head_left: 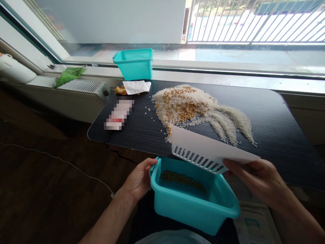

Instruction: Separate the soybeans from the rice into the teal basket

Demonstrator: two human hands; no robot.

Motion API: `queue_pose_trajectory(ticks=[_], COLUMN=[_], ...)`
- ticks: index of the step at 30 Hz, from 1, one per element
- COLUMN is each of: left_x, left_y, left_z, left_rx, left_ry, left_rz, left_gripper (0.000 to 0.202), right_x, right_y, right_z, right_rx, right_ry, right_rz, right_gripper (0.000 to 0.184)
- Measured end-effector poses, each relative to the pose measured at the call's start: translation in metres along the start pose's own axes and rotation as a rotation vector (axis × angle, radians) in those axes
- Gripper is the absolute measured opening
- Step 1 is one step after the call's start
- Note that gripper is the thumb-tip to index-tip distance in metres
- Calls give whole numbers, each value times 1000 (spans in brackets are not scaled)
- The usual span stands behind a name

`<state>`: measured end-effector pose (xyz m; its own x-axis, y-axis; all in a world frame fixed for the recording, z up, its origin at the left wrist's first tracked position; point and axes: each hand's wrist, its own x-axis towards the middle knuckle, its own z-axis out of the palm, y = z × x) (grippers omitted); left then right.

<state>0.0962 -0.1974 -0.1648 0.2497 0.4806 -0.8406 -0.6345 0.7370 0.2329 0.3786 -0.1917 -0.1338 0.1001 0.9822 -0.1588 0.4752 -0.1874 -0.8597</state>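
My left hand (139, 178) grips the left rim of a teal plastic bin (188, 210) held at the table's front edge. Small greenish beans (182, 179) lie along the bottom of this bin. In my right hand (261, 178) is a white slotted plastic scoop (203, 145), thumb on its near side, held over the bin's far rim. The slots run along its lower edge. Just beyond it, a heap of white rice (203, 98) mixed with yellow soybeans (188, 110) spreads over the dark table (274, 132), with finger-like streaks of rice trailing right.
A second teal bin (134, 64) stands at the table's back left. Before it lie a white paper (136, 87) and something orange-yellow (120, 90). A blurred packet (119, 115) sits at the left. A radiator (86, 86) with a green cloth (69, 75) is beyond.
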Motion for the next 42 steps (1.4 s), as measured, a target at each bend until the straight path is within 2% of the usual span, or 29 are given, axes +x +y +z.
queue_pose_trajectory(ticks=[5,9,14,18,24,28,29,34,35,38,42], left_x=[1,0,0,1,2,3,3,2,1,0,1], left_y=[-1,-1,0,-1,-3,-4,-5,-5,-5,-4,-3], left_z=[0,0,1,0,2,4,4,5,5,4,2], left_rx=[7,12,19,3,-3,2,3,31,33,28,22], left_ry=[6,14,15,18,11,-3,-7,2,6,7,11], left_rz=[14,5,8,9,-11,-2,1,-15,-15,-8,-10], left_gripper=[22,24,22,21,24,25,25,24,24,23,23], right_x=[2,4,7,6,-7,-15,-16,-2,3,14,21], right_y=[-7,-17,-23,-16,11,16,14,-2,-5,-11,-10], right_z=[-1,-6,-3,-5,-37,-52,-52,-31,-25,-11,-8], right_rx=[96,40,65,59,-58,-67,-57,57,65,44,44], right_ry=[265,358,290,253,160,-40,-53,186,202,226,151], right_rz=[166,190,147,133,215,249,238,117,95,57,5], right_gripper=[27,24,24,26,30,31,31,29,27,24,26])
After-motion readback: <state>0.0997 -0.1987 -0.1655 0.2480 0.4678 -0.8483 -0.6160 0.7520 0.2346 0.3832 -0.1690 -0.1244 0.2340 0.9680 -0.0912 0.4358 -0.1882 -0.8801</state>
